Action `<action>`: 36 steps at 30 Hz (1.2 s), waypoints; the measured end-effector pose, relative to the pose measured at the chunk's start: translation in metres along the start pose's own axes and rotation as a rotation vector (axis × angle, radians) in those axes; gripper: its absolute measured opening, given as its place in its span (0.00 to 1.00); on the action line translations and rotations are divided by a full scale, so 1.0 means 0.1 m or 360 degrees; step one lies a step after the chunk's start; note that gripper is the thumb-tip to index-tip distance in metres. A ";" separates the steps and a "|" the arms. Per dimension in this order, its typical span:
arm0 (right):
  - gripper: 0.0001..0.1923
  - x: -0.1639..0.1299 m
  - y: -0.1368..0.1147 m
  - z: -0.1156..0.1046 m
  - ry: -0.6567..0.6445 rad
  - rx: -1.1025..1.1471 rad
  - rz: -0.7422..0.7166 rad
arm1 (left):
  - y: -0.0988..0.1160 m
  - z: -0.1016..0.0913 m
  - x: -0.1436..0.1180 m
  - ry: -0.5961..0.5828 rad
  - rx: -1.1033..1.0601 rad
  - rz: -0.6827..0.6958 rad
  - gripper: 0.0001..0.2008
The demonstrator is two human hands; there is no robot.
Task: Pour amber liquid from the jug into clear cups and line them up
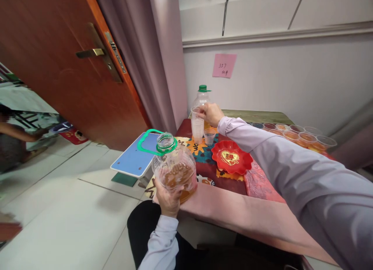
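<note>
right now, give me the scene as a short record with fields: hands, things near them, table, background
left hand: left hand grips an open jug part full of amber liquid, at the table's near edge
right hand: right hand on a tall clear cup
near it: small cup, green-capped bottle, red dish
table: patterned cloth; row of cups along the far side
background: door, pink note

You are in a home room: a wooden door (72,67) at ten o'clock, a curtain (151,60) at twelve, tiled floor (58,207) at eight, a patterned tablecloth (204,161) ahead.
</note>
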State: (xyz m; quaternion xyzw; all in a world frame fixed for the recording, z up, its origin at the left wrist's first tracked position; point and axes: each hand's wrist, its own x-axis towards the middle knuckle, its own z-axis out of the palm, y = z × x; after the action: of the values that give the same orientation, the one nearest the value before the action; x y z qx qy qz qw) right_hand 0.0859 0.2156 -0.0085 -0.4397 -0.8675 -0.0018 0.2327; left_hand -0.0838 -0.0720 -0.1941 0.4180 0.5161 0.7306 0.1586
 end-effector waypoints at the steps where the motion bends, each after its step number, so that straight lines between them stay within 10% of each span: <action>1: 0.10 0.01 0.02 -0.08 0.0110 0.0069 0.0000 | -0.01 0.00 0.00 -0.0001 -0.0008 -0.0001 0.51; 8: 0.07 -0.77 0.37 -0.53 0.0638 0.0249 -0.0163 | -0.06 -0.01 0.02 0.0102 -0.0017 -0.0077 0.54; 16: 0.05 -2.25 0.84 0.31 0.0045 0.0173 0.0129 | -0.04 0.02 0.06 0.0059 0.0139 0.0030 0.53; 24: 0.05 -2.28 0.87 0.47 0.0007 0.0179 0.0207 | -0.09 -0.02 0.09 0.0005 0.0211 0.0106 0.50; 31: 0.21 -2.34 0.78 0.22 0.0258 0.0185 0.0252 | -0.15 -0.04 0.10 0.0001 0.0148 0.0095 0.49; 36: 0.46 -2.27 0.73 0.42 0.0188 0.0271 0.0552 | -0.20 -0.05 0.12 0.0016 0.0133 0.0097 0.51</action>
State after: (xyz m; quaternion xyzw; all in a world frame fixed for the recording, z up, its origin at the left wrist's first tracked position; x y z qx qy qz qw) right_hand 0.2394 0.0964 -0.1530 -0.5605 -0.7605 0.0860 0.3163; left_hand -0.0988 -0.0586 -0.2072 0.4361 0.5339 0.7150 0.1160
